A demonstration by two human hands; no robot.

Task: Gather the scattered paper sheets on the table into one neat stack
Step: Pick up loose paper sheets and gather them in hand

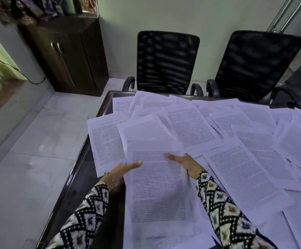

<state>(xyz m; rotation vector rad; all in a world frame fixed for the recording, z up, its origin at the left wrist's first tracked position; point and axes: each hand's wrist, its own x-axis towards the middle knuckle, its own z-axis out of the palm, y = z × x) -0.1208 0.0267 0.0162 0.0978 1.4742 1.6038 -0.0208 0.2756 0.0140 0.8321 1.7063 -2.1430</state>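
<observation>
Several printed white paper sheets lie scattered and overlapping over the dark table. A small bundle of sheets sits in front of me between both hands. My left hand holds the bundle's left edge, thumb on top and fingers hidden under the paper. My right hand grips the bundle's right edge, thumb lying across the printed face. Both arms wear black-and-white patterned sleeves.
Two black mesh office chairs stand behind the table's far edge. A dark wooden cabinet stands at the back left. Pale tiled floor lies left of the table.
</observation>
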